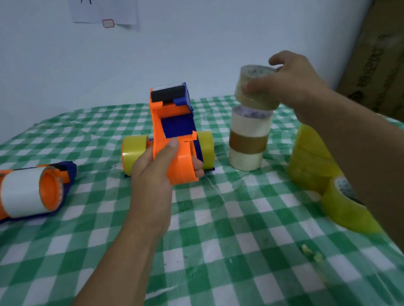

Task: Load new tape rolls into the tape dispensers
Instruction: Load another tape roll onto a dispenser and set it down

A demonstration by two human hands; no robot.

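in the head view, the step in hand looked like fetching a fresh roll for the empty dispenser. the left hand [157,168] gripped the orange dispenser [174,136] by its rounded handle, thumb laid over the top and fingers curled under the far side, with the toothed cutter end pointing away from the person. the right hand [295,79] clasped a clear tape roll [254,89] from the side, thumb on the near face and fingers wrapped behind. that roll sat tilted just over a stack of rolls [248,140] below the right hand; whether its lower edge touched the stack could not be told. two yellow rolls [134,153] lay just behind the left hand, one on either side of the dispenser.

the next move would call, by my reckoning, for carrying the clear roll across to the left hand and lining its core up with the dispenser's hub, which the left palm partly hid.

the left forearm reached straight forward from the lower left, wrist level. the right forearm came in from the lower right edge and rose to a raised, slightly bent wrist. well to the left of the left hand lay a loaded dispenser [24,193] on its side, and more yellow tape [340,202] sat under the right forearm, all on the checked cloth [207,253].
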